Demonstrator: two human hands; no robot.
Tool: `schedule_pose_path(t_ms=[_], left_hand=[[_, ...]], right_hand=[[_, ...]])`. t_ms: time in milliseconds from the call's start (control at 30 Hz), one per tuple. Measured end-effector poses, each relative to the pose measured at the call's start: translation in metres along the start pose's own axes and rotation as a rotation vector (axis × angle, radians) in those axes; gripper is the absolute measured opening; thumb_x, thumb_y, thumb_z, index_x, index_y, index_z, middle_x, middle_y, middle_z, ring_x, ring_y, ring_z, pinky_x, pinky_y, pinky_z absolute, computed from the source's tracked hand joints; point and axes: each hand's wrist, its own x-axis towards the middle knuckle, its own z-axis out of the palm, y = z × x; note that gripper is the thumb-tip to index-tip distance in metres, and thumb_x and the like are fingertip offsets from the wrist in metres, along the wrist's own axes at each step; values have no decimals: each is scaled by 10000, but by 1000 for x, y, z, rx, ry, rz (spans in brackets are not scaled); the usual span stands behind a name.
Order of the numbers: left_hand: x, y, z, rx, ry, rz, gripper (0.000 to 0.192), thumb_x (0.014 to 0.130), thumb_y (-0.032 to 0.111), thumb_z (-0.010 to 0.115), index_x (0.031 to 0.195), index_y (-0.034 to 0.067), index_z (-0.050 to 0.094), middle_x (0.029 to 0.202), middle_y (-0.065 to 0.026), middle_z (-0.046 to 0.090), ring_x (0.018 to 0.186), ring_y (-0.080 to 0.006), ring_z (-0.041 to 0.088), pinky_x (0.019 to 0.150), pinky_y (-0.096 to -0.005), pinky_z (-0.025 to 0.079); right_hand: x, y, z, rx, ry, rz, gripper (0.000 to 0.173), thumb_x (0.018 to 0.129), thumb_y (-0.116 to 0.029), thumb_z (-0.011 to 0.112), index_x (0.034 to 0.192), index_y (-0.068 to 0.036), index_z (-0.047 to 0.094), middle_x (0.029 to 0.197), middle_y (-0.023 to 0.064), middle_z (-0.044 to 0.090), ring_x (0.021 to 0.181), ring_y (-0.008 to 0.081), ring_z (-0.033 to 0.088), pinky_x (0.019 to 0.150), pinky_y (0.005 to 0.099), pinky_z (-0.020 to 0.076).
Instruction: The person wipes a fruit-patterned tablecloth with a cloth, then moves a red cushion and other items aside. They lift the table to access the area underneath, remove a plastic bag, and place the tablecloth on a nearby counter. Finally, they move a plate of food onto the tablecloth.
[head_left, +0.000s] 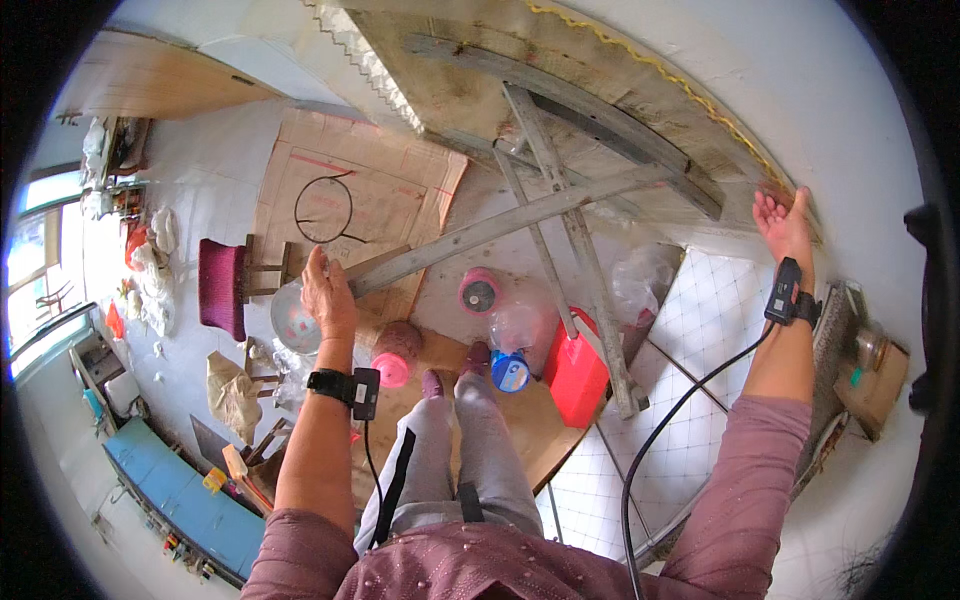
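A folding table's underside (600, 112) faces me, with yellow wavy trim (660, 64) along its far edge and crossed grey legs. At the trimmed edge's right end, my right hand (786, 225) is palm-up, thumb and fingers apart, with nothing seen in it; whether it touches the edge is unclear. My left hand (328, 300) is at the near end of the long slanting leg (465, 236), its back towards me. It covers part of that end, so its grip on the leg is hidden. Behind it is a round, pale lid or container (291, 319).
By my feet stand pink-lidded (392, 367) and blue-lidded (510, 373) jars and a red container (576, 371). Flattened cardboard (382, 150) bears a black cable loop (322, 208). A purple-covered stool (221, 289) is left, a blue cabinet (180, 487) lower left.
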Motion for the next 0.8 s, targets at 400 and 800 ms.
schedule_pose_path(t_ms=[400, 800], left_hand=[[9, -10, -18, -35, -273, 101, 443, 930, 152, 522, 1357, 58, 448, 1109, -142, 619, 1009, -286, 595, 874, -394, 467], [-13, -2, -28, 55, -302, 12, 289, 948, 185, 513, 1167, 14, 594, 1079, -170, 640, 1014, -328, 599, 890, -399, 456]], right_hand=[[-83, 106, -80, -588, -16, -36, 730, 944, -637, 353, 1384, -63, 451, 1313, 100, 554, 1212, 203, 512, 970, 418, 397], [-231, 285, -120, -308, -212, 445, 491, 985, -426, 430, 1294, -70, 569, 1206, 50, 629, 1141, 156, 540, 986, 275, 365]])
